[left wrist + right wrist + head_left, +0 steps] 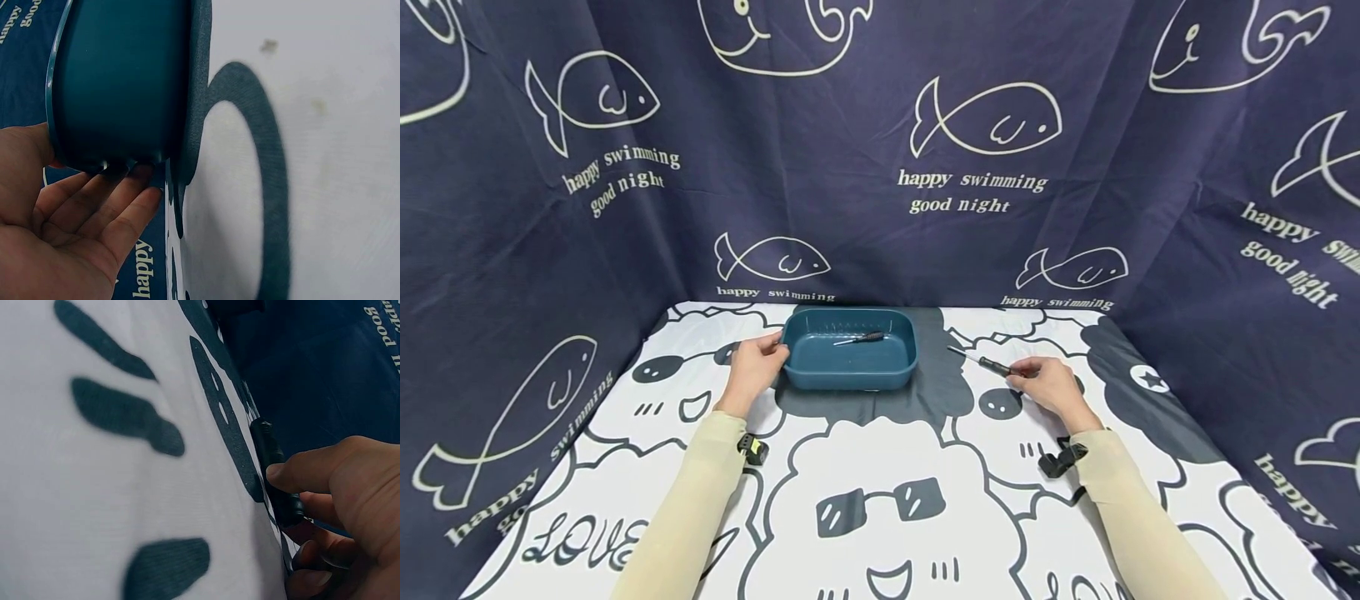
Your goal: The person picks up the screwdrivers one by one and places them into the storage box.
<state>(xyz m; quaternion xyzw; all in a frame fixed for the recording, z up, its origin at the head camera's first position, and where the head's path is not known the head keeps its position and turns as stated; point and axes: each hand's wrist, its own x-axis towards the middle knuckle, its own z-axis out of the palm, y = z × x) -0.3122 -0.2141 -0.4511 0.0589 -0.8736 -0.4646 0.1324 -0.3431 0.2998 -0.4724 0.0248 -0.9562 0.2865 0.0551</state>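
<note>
My left hand (756, 367) grips the left end of a teal rectangular bin (850, 382). In the left wrist view the thumb is at the rim and the fingers (128, 228) lie against the outside of the end wall. Inside the bin lies a small screwdriver (871, 337) with a dark handle and thin shaft. To the right of the bin, my right hand (1048, 385) pinches the handle of another screwdriver (995, 367), its shaft pointing left toward the bin. Its dark handle (279, 478) shows a reddish end in the right wrist view, close to the cloth.
A white cloth (895, 454) with dark cartoon sheep covers the table. Dark blue curtains (865, 183) with fish drawings and lettering stand behind it and along both sides. Small black devices are strapped on both wrists.
</note>
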